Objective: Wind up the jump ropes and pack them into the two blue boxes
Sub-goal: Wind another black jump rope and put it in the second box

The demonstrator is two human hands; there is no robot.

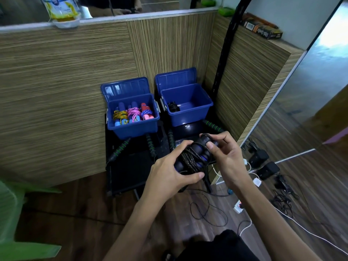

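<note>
Left hand (170,173) grips the black jump rope (192,157), cord wound round its paired handles. Right hand (226,157) pinches the handle end. Bundle is held in front of the right blue box (195,117), above the tabletop (130,170). Left blue box (135,129), beside it, holds coloured ropes (131,113).

At the upper left I see a plastic cup (65,19) on the ledge. A green chair (11,213) sits at the lower left. Black chargers (263,164) and white cables (293,221) lie on the floor at the right.

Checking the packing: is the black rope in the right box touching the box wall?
Touching. The head view shows the black rope lying against the left wall of the right box.
</note>
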